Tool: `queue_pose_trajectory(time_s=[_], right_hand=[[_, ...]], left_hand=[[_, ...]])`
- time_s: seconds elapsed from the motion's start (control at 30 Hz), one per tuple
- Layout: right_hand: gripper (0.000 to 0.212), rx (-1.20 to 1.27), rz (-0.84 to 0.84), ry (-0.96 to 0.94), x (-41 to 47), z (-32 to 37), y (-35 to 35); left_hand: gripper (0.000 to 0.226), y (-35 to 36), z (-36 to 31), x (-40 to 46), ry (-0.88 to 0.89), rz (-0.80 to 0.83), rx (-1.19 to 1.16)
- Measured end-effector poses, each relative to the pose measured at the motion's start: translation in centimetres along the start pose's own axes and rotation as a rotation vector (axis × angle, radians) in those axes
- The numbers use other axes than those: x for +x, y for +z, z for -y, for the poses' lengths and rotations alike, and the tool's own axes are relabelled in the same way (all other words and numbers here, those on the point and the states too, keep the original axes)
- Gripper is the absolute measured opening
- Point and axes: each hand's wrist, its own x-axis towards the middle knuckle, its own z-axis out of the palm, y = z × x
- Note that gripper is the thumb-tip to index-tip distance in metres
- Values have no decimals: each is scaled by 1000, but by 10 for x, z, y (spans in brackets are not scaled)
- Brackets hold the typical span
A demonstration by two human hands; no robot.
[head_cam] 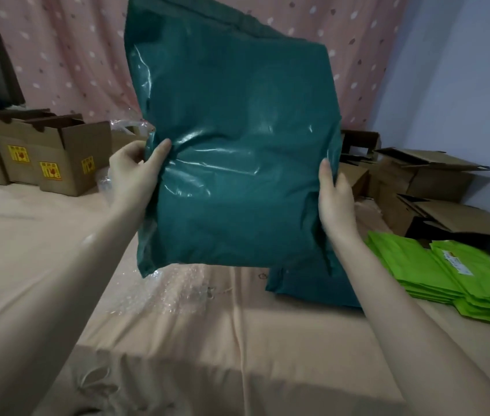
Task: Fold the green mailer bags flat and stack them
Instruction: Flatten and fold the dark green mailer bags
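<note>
A large dark green mailer bag (234,151) is held upright in the air above the bed, its top edge folded back. My left hand (135,172) grips its left edge, thumb on the front face. My right hand (335,199) holds its right edge, thumb pointing up along the side; the fingers are hidden behind the bag. Below and to the right, another dark green mailer bag (306,280) lies flat on the sheet, partly covered by my right forearm and the raised bag.
Peach bed sheet (207,340) fills the foreground. Bubble wrap (177,292) lies under the raised bag. Stacks of bright green pouches (436,271) sit at right. Open cardboard boxes stand at left (66,157) and right (436,187). A pink dotted curtain (66,55) hangs behind.
</note>
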Motion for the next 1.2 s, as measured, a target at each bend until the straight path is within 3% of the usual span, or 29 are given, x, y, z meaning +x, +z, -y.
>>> queue_pose_trajectory(time_s=[0.07, 0.17, 0.27, 0.43, 0.57, 0.7, 0.77, 0.9, 0.97, 1.07, 1.2], right_hand=[[33, -120, -67, -155, -9, -5, 3], [44, -302, -134, -282, -15, -14, 8], [47, -270, -103, -310, -24, -16, 16], [36, -206, -21, -238, -31, -23, 28], [30, -260, 42, -137, -33, -49, 40], [28, -317, 56, 22, -37, -82, 46], [30, -339, 72, 84, -36, -96, 51], [22, -392, 109, 109, -32, -107, 68], [21, -435, 133, 106, -31, -109, 76], [22, -436, 152, 99, -31, -109, 86], [26, -397, 182, 121, -33, -106, 101]], left_hand=[[32, -8, 6, 2, 8, -55, 43], [40, -20, 16, 5, -7, -93, 52], [62, -32, 24, 4, -5, -82, 54], [27, -48, 38, 4, 9, -33, 15], [22, -50, 63, 6, -69, -40, 78], [19, -56, 99, 12, -254, -36, 198], [20, -56, 114, 15, -379, 65, 210], [51, -46, 127, 12, -567, 289, 373], [54, -40, 133, 10, -552, 326, 456], [41, -30, 134, 12, -532, 331, 293], [24, -26, 134, 24, -291, 225, 400]])
